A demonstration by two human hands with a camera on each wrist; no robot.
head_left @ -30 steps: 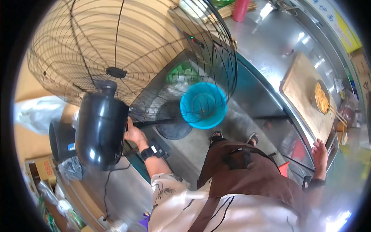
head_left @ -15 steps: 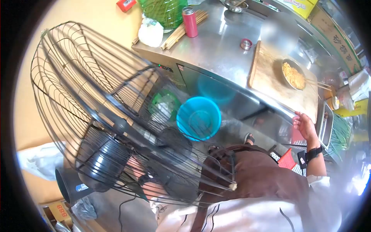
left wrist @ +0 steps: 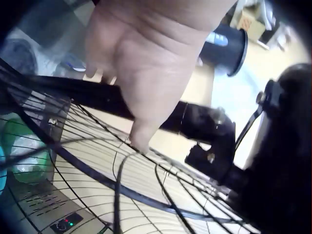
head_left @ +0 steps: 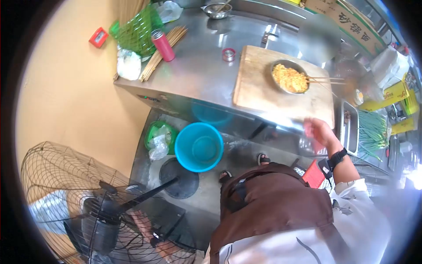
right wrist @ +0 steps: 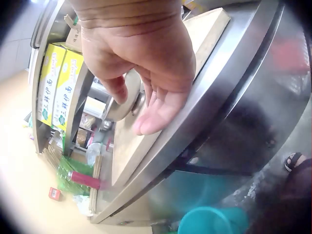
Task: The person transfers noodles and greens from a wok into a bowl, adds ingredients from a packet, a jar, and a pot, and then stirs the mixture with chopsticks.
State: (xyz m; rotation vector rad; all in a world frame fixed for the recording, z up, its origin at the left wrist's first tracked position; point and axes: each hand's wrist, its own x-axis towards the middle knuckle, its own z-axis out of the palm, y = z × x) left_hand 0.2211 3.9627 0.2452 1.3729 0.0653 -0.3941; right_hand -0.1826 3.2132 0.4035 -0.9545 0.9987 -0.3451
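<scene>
A standing fan with a black wire cage point(head_left: 57, 176) and black motor housing is at the lower left of the head view. My left hand point(left wrist: 151, 68) grips its black pole point(left wrist: 97, 92), with the thumb over the pole close to the cage. In the head view that hand point(head_left: 140, 220) shows partly through the wires. My right hand point(head_left: 321, 132) hangs with loose fingers at the counter's front edge, beside the wooden cutting board point(head_left: 259, 92), holding nothing. On the board stands a metal bowl of yellow food point(head_left: 290, 79) with chopsticks point(head_left: 325, 80) across its rim.
On the floor are a blue bucket point(head_left: 199, 147), a green basket point(head_left: 151, 132) with plastic bags and the round black fan base point(head_left: 179, 178). The steel counter point(head_left: 198, 66) bears a pink bottle point(head_left: 162, 45) and wooden sticks. Green onions point(head_left: 371, 132) lie at the right.
The fan's cage has swung round and shifted to the lower left of the head view, my left hand still on the pole. The view has turned toward the counter. My right hand stays empty.
</scene>
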